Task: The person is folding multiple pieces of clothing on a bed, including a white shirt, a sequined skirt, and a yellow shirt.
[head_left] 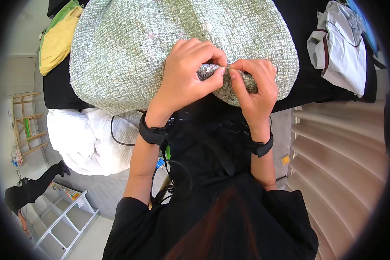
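A large piece of grey-green tweed fabric [130, 52] with a sparkly, nubby weave spreads over a black-covered table in front of me. Thumb and forefinger of my left hand [188, 69] pinch the fabric at its near edge. Close to its right, my right hand [258, 82] pinches the same edge, fingertips almost touching the left ones. Between the hands a fold is turned up, showing a darker grey side. Whether a small item sits between the fingertips is too fine to make out. Each wrist wears a black band.
Yellow and green cloths [60, 41] lie at the table's far left, a folded white-grey garment [340, 47] at its right. White bulky fabric [91, 138] hangs below on the left. Beige curtains [338, 160] stand at right. A person [32, 190] is near a metal rack [67, 221].
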